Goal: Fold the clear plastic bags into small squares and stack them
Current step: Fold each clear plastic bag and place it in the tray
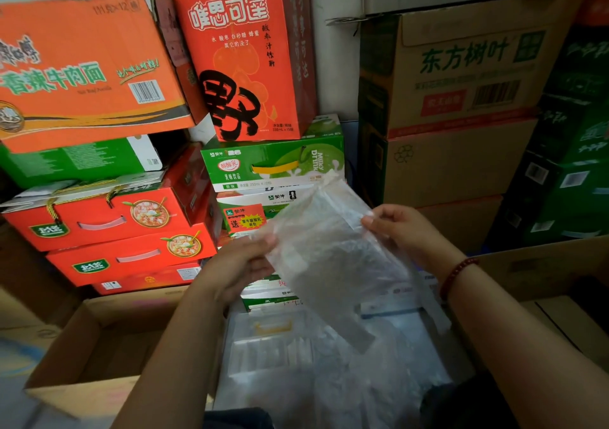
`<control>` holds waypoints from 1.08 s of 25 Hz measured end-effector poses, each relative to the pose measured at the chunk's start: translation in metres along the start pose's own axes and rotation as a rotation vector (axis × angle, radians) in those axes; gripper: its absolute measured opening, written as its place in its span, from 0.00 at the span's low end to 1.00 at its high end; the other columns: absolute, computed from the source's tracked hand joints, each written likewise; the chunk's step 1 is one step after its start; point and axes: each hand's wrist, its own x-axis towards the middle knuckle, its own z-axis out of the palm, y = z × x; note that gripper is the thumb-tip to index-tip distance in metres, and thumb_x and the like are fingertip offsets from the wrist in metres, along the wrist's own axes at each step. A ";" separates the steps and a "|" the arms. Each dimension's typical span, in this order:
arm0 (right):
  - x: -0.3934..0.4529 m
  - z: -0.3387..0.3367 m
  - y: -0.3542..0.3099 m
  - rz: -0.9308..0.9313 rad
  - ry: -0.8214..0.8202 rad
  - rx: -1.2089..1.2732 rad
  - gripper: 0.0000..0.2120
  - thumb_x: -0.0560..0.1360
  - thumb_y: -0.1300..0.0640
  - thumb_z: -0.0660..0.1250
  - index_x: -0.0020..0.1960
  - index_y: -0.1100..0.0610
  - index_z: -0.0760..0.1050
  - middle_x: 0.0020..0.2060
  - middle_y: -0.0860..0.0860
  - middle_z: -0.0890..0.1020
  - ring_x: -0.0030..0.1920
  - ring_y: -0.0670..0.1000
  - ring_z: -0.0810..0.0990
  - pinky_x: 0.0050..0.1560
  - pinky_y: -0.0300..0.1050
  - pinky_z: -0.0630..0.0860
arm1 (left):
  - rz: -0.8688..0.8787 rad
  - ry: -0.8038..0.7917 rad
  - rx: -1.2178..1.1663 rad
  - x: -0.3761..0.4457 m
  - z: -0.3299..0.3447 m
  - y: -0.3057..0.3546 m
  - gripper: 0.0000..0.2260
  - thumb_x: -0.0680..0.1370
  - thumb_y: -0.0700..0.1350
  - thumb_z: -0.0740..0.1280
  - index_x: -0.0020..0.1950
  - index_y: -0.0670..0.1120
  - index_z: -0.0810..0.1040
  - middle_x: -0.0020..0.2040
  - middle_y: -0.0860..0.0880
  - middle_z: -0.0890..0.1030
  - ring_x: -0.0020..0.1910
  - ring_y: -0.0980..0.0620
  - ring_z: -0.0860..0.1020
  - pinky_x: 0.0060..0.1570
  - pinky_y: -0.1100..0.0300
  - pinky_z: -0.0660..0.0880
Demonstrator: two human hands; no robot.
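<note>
Head view is looking down at two bare hands holding one clear plastic bag (324,263) up in the air, above a heap of more clear plastic bags (329,372) lying low in the middle. The left hand (239,263) is pinching the bag's left edge, fingers curled onto the film. The right hand (400,230) is pinching the bag's upper right edge between thumb and fingertips, and a red bead bracelet (456,275) is sitting on that wrist.

Room for moving is tight. An open cardboard box (95,339) is standing just left of the heap, its near rim reaching toward the left forearm. Another brown carton's edge (540,263) is running behind the right forearm. Straight ahead, stacked red gift boxes (108,227), a green milk drink box (273,165), a tall red juice carton (240,56) and a brown tea carton (461,72) are walling off the far side, close behind the lifted bag. The only free space is lying between the two forearms, over the heap.

The held bag is hanging slanted, upper end far and right, lower end near, reaching down toward the heap. It is looking cloudy and wrinkled, laid mostly flat, with the boxes behind showing faintly through it. Whether it is folded over I cannot tell.
</note>
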 end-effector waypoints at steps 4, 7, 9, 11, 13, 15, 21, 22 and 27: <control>0.003 0.016 0.003 0.069 0.121 0.227 0.09 0.77 0.57 0.66 0.39 0.59 0.77 0.40 0.60 0.80 0.42 0.60 0.80 0.49 0.58 0.79 | -0.013 -0.110 -0.306 0.004 0.014 0.001 0.20 0.72 0.57 0.62 0.58 0.47 0.78 0.50 0.47 0.84 0.48 0.49 0.82 0.46 0.51 0.79; 0.007 0.022 0.008 0.103 0.251 0.225 0.10 0.78 0.56 0.65 0.43 0.61 0.78 0.44 0.63 0.82 0.43 0.59 0.80 0.49 0.57 0.80 | -0.034 -0.133 -0.127 0.004 0.024 -0.008 0.13 0.74 0.45 0.65 0.58 0.45 0.77 0.46 0.48 0.85 0.43 0.52 0.84 0.43 0.57 0.81; 0.008 0.022 0.011 0.113 0.296 0.129 0.10 0.78 0.53 0.65 0.45 0.60 0.79 0.45 0.62 0.82 0.46 0.60 0.81 0.50 0.59 0.80 | -0.011 -0.005 -0.034 0.010 0.027 -0.012 0.11 0.78 0.38 0.63 0.60 0.42 0.77 0.43 0.49 0.85 0.39 0.54 0.83 0.40 0.58 0.80; 0.005 0.018 0.006 0.137 0.217 0.082 0.08 0.78 0.53 0.64 0.50 0.58 0.78 0.43 0.56 0.82 0.42 0.55 0.81 0.41 0.51 0.80 | 0.043 0.137 -0.007 0.018 0.021 -0.016 0.11 0.79 0.37 0.64 0.61 0.41 0.77 0.45 0.47 0.84 0.40 0.53 0.83 0.42 0.56 0.79; 0.001 0.013 0.002 0.171 0.073 0.063 0.09 0.77 0.57 0.66 0.57 0.55 0.76 0.46 0.55 0.82 0.44 0.56 0.82 0.43 0.52 0.81 | 0.111 0.250 0.035 0.021 0.014 -0.015 0.12 0.78 0.40 0.66 0.61 0.45 0.78 0.51 0.44 0.84 0.47 0.48 0.83 0.49 0.51 0.79; 0.001 0.009 0.001 0.152 0.030 0.028 0.15 0.76 0.60 0.67 0.61 0.51 0.72 0.48 0.54 0.82 0.48 0.57 0.82 0.49 0.54 0.81 | 0.174 0.320 0.093 0.021 0.012 -0.015 0.12 0.77 0.42 0.68 0.57 0.55 0.78 0.53 0.43 0.83 0.51 0.46 0.82 0.54 0.50 0.77; -0.004 0.003 -0.008 -0.016 0.064 -0.001 0.10 0.78 0.59 0.64 0.57 0.53 0.78 0.46 0.50 0.82 0.42 0.46 0.81 0.36 0.36 0.75 | 0.337 0.206 0.300 0.010 0.014 -0.006 0.10 0.77 0.45 0.69 0.54 0.58 0.81 0.53 0.50 0.82 0.51 0.53 0.79 0.49 0.59 0.74; -0.005 0.000 -0.009 -0.009 0.003 -0.017 0.10 0.77 0.58 0.65 0.57 0.53 0.79 0.48 0.49 0.82 0.44 0.46 0.81 0.38 0.35 0.76 | 0.324 0.132 0.315 0.007 0.013 -0.004 0.11 0.75 0.43 0.70 0.55 0.56 0.81 0.54 0.51 0.82 0.52 0.54 0.79 0.50 0.61 0.75; -0.009 -0.007 -0.012 0.020 -0.253 -0.169 0.14 0.73 0.63 0.69 0.57 0.50 0.78 0.51 0.50 0.82 0.50 0.45 0.82 0.43 0.35 0.77 | 0.328 0.061 0.421 -0.001 0.011 0.002 0.16 0.71 0.34 0.73 0.51 0.52 0.81 0.53 0.55 0.81 0.52 0.61 0.77 0.45 0.74 0.73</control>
